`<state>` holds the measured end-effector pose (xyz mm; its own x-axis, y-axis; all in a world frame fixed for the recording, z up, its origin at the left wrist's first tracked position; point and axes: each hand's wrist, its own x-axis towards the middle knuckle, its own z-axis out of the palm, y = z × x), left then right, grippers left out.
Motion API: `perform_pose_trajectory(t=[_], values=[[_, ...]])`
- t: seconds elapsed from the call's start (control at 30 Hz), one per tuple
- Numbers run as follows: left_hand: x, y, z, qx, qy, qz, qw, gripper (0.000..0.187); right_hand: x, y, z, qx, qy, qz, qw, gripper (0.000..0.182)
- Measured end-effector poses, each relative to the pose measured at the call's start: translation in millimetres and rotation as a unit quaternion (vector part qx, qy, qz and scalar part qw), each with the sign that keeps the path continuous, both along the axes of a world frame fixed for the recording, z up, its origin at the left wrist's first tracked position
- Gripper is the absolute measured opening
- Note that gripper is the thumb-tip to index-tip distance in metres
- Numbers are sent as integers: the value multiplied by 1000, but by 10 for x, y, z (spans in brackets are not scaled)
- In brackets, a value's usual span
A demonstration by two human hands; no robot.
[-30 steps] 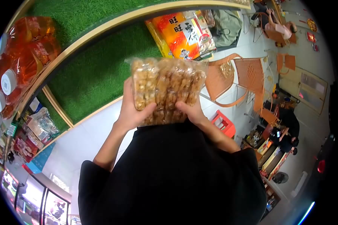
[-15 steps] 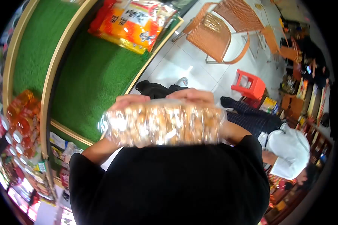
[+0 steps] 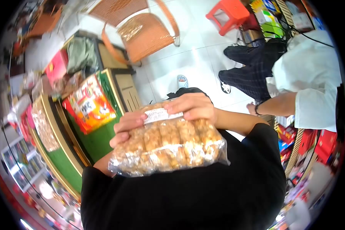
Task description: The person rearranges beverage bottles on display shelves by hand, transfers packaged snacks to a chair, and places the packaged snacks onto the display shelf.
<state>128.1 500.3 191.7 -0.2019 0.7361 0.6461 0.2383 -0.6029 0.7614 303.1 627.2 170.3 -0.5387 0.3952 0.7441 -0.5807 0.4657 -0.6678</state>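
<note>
A clear plastic package of golden-brown, lumpy snack pieces (image 3: 168, 143) is held up against the front of my black shirt. Its pieces sit side by side in a row, and a white printed label (image 3: 161, 115) shows on its upper face. My left hand (image 3: 127, 126) grips the upper left part, fingers bent over the edge beside the label. On the label's other end lie the fingers of my right hand (image 3: 193, 105), closed over the top right of the package. Both thumbs are hard to make out.
A green-lined wooden display shelf (image 3: 96, 143) at left bears an orange-and-red snack bag (image 3: 90, 105). Ahead stand a woven chair (image 3: 147, 36) and a red plastic stool (image 3: 228, 15). A person in a white shirt (image 3: 306, 80) is close on the right, beside stocked shelves.
My view has swung to the right, so the shelf and chair now sit further left. The package has tilted, showing its label; both hands keep hold of it. The person appears nearer.
</note>
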Motion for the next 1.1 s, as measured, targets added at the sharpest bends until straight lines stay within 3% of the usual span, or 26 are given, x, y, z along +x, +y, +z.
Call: perform_pose_trajectory(t=[0.03,0.07,0.3,0.33,0.37,0.4,0.47,0.5,0.57,0.63,0.67,0.7,0.73,0.83,0.9,0.97,1.0,1.1], values=[[159,274,63,95,-37,4,995,40,140,115,112,5,21,-41,999,28],[104,446,100,84,18,-42,995,39,213,203,149,8,43,-77,996,27],[247,1050,120,102,27,-160,981,39,581,508,93,72,79,-171,979,29],[190,1047,127,-83,21,-113,990,38,558,509,14,-6,92,-200,975,32],[133,1044,133,-303,34,-63,950,38,632,564,43,-49,-140,-207,967,36],[94,1061,170,-479,53,-38,876,38,735,638,68,-87,-365,-201,905,41],[546,1456,-196,-313,-122,-4,942,62,664,931,-136,-461,-224,-159,844,52],[488,1652,-510,-398,-166,-10,902,68,628,1074,-239,-607,-106,-170,769,57],[445,1983,-993,-422,-204,11,883,59,560,1366,-834,-650,-117,-209,722,57],[342,2168,-1311,-532,-388,-63,750,52,460,1446,-1431,-617,-178,-362,675,57],[223,2176,-1570,-539,-419,-85,726,49,412,1498,-1381,-666,-238,-312,635,56],[120,2221,-1637,-543,-450,-107,701,46,333,1547,-1533,-645,-276,-314,639,57],[42,2217,-1700,-578,-447,-63,680,35,257,1556,-1681,-606,-341,-323,642,59],[-314,2436,-1877,-559,-455,-72,689,35,-56,1761,-1978,-615,-327,-263,667,55],[-624,2587,-2236,-561,-438,-85,698,42,-315,2044,-2120,-683,-340,-214,610,54],[-862,2652,-2538,-646,-268,29,714,52,-509,2191,-2525,-705,-320,-205,599,50],[-1020,2606,-2994,-615,-259,18,744,53,-640,2276,-2718,-702,-335,-220,588,50],[-1491,2759,-3155,-653,-232,92,715,52,-1125,2610,-3159,-719,-403,-256,506,50]])
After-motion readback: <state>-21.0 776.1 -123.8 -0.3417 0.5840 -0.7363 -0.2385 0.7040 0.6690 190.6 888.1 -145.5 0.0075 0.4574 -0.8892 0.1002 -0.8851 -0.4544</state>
